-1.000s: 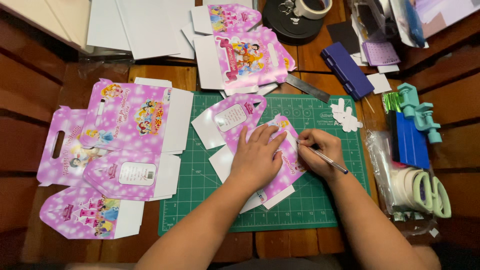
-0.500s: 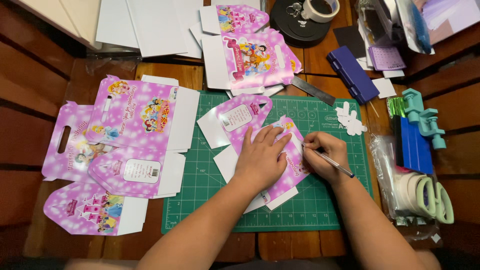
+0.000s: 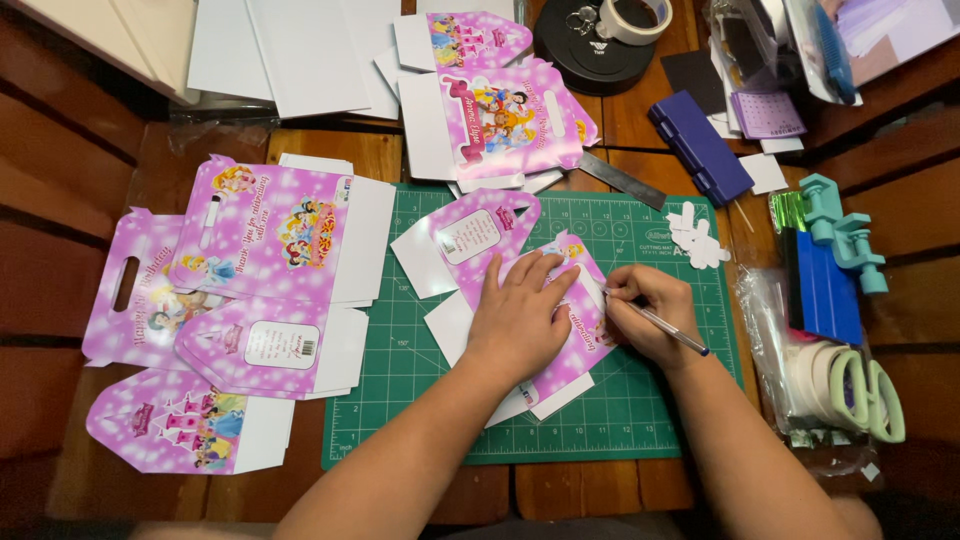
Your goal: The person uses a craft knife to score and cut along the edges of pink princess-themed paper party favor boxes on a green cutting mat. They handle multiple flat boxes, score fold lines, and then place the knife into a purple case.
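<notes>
A flat pink printed cardboard box blank (image 3: 478, 232) lies on the green cutting mat (image 3: 640, 420). My left hand (image 3: 520, 318) presses flat on the blank's middle, fingers spread toward its upper right part. My right hand (image 3: 652, 312) grips a slim silver craft knife (image 3: 672, 330) like a pen, its tip touching the blank's right edge next to my left fingertips. My hands hide the lower part of the blank.
More pink box blanks are stacked at left (image 3: 262, 262) and at top centre (image 3: 505, 120). White sheets (image 3: 290, 50), a tape roll (image 3: 635, 18), a metal ruler (image 3: 620, 182), a dark blue block (image 3: 700, 148), small white cutouts (image 3: 696, 238), teal clamps (image 3: 840, 228) and green-handled scissors (image 3: 868, 392) surround the mat.
Both hands stay on the blank. The right hand with the knife has shifted slightly along the blank's right edge. The view moved a little.
</notes>
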